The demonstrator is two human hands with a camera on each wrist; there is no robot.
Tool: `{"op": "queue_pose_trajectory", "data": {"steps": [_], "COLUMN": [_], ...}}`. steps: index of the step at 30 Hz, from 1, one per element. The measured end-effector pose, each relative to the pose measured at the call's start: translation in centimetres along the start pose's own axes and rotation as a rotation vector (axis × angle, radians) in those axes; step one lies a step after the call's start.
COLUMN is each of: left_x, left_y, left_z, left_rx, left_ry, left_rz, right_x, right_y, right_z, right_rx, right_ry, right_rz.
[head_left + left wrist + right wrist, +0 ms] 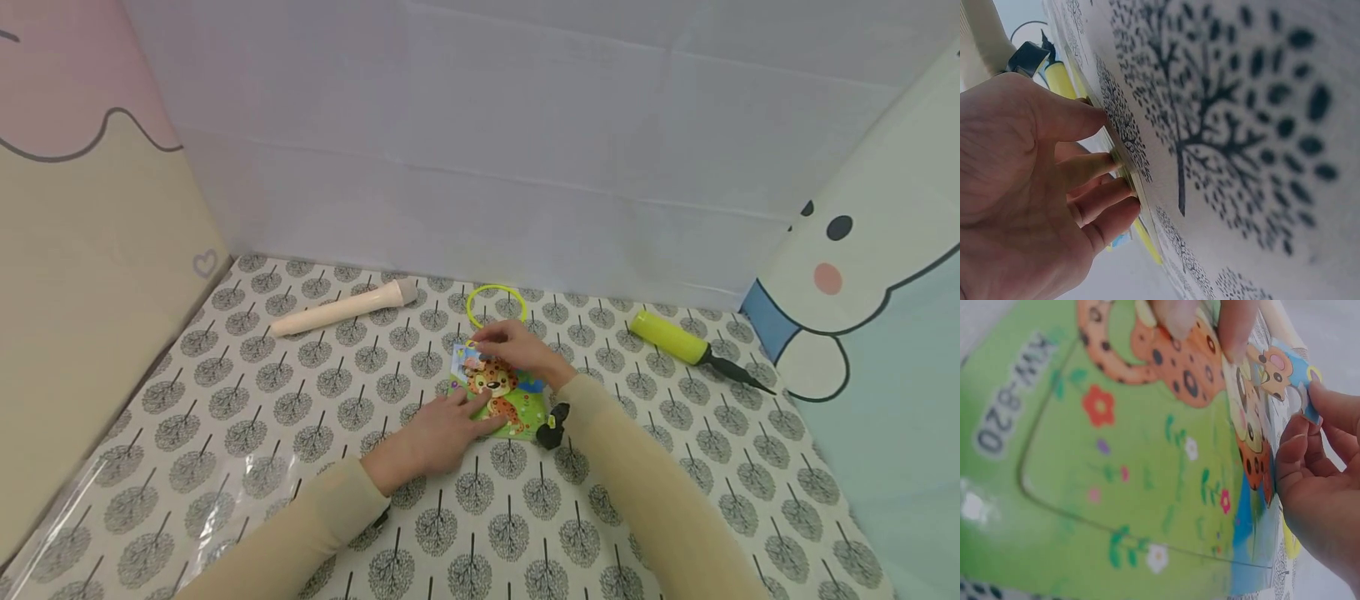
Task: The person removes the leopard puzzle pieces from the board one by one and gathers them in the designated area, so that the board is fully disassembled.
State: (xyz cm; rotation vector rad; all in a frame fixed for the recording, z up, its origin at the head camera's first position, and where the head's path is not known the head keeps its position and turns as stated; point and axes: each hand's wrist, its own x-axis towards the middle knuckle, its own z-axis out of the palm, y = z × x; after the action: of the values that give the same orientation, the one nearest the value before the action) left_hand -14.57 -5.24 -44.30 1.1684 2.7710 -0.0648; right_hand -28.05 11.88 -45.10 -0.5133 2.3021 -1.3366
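A cartoon leopard jigsaw puzzle (pixel 529 408) lies flat on the table, its board green with printed flowers. My left hand (pixel 444 432) reaches in from its lower left, fingers extended and resting on the leopard picture. In the left wrist view the left fingertips touch the thin board's edge and face. At the far edge of the puzzle, my right hand (pixel 525 350) pinches a jigsaw piece (pixel 1300 372) between thumb and fingers. That piece is tilted up from the board and carries blue and part of the leopard. Right fingers partly cover the puzzle's top in the head view.
Behind the puzzle lies a thin yellow ring (pixel 497 287). A pale stick with a grey end (pixel 341 312) is at the back left; a yellow hand pump (pixel 670 337) with black nozzle is at the right. The tree-patterned tablecloth (pixel 285 492) meets hung sheets on three sides.
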Motion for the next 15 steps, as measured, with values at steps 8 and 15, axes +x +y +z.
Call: {"op": "queue_pose_trajectory", "data": {"steps": [8,15], "left_x": [0.2,0.2], "left_y": [0.2,0.0], "left_z": [0.0,0.3], "left_rx": [-0.013,-0.044], "left_ry": [-0.039,-0.014], "left_rz": [-0.010,-0.012], "right_x": [-1.9,-4.8], "right_y": [1.1,2.4], "right_z": [-1.8,-4.9], "right_rx": [0.093,0.044], "right_ry": [0.155,0.189], "right_rz": [0.034,0.043]}}
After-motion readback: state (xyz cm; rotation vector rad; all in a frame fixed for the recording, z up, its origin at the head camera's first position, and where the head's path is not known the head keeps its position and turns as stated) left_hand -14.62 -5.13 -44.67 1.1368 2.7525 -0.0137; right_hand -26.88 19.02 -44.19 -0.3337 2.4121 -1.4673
